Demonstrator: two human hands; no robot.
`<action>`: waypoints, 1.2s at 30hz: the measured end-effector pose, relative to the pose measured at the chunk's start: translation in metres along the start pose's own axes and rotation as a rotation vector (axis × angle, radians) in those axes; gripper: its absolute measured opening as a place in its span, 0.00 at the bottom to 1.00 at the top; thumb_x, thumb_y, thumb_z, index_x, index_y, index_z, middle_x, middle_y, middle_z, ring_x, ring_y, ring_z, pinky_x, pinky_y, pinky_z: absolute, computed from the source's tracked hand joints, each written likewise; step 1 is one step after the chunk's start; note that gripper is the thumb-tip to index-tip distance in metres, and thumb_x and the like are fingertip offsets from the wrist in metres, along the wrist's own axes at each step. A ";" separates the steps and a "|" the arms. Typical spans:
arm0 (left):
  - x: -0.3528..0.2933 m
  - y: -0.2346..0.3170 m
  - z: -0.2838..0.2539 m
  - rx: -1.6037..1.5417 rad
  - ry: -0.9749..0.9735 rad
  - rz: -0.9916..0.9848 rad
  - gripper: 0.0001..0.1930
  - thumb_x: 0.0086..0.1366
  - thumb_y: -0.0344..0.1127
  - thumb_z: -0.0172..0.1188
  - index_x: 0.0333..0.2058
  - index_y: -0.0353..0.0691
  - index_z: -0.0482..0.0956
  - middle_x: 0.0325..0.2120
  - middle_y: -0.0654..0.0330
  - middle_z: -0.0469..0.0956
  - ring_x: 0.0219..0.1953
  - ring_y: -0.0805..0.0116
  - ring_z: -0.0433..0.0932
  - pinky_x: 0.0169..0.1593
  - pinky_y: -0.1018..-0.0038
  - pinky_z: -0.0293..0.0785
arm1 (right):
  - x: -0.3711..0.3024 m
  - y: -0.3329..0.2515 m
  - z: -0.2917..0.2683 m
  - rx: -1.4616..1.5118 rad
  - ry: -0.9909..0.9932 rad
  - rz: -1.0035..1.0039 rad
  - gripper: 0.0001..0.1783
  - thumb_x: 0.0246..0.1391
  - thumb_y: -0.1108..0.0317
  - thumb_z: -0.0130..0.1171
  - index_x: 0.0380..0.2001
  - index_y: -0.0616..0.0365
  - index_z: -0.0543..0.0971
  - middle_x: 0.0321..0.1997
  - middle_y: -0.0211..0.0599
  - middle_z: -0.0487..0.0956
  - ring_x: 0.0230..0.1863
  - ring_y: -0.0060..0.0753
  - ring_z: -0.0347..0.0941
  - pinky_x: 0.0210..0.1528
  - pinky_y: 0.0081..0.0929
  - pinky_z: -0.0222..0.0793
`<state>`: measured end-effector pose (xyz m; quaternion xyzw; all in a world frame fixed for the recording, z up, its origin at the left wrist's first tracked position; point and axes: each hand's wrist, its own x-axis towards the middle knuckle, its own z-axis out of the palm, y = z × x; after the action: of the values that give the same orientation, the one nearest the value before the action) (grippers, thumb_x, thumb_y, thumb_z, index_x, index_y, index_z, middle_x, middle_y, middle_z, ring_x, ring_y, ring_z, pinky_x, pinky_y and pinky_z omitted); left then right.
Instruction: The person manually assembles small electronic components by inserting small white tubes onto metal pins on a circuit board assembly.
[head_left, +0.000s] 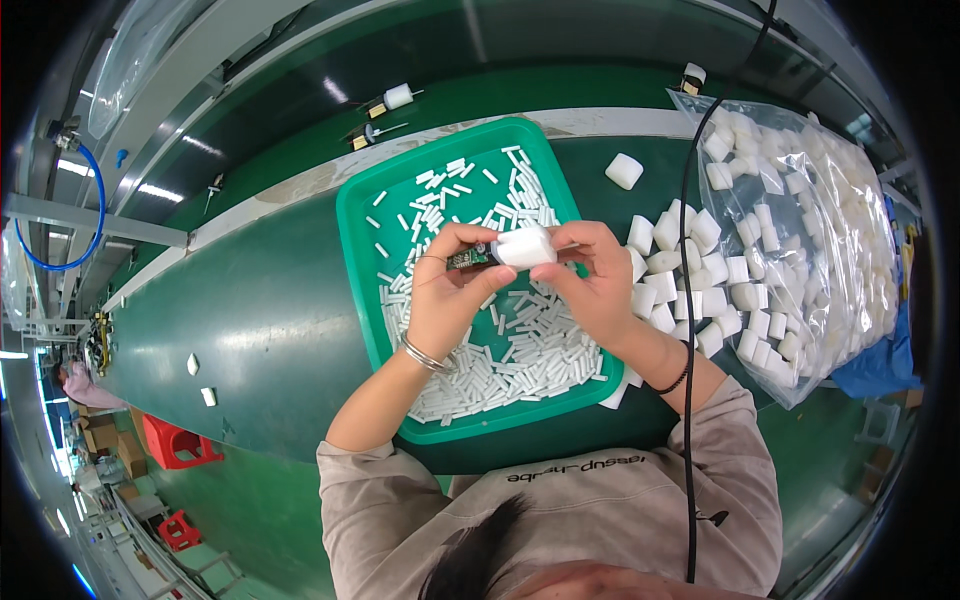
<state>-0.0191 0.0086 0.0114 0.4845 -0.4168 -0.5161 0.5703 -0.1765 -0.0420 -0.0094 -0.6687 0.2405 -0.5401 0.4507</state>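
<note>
Both hands meet above a green tray (362, 330) strewn with short white sticks (570, 350). My left hand (450, 285) is closed on a small device with a green circuit board (466, 258), gripped between thumb and fingers. Against its right end sits a white foam-like block (524, 247), pinched by the thumb and fingers of my right hand (592, 280). The fingertips of both hands nearly touch around this block. Whether the device is inside the block or only against it, I cannot tell.
White blocks (690, 260) are heaped right of the tray, beside a clear plastic bag (800, 230) full of more. A black cable (690, 400) hangs down on the right. Similar devices (375, 132) sit beyond the tray on a conveyor (300, 165). Red stools (178, 442) stand left.
</note>
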 end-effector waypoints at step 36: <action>0.203 0.003 -0.133 1.937 0.215 0.355 0.28 0.47 0.63 0.51 0.36 0.47 0.75 0.31 0.58 0.75 0.41 0.61 0.68 0.39 0.64 0.62 | -0.013 0.015 0.018 -0.741 -0.701 -0.153 0.14 0.35 0.63 0.60 0.28 0.54 0.71 0.26 0.29 0.66 0.35 0.30 0.62 0.33 0.26 0.58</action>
<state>0.1360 -0.1767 -0.0148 0.7162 -0.6715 0.1875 0.0316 -0.1607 -0.0325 -0.0291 -0.9401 0.2006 -0.1934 0.1966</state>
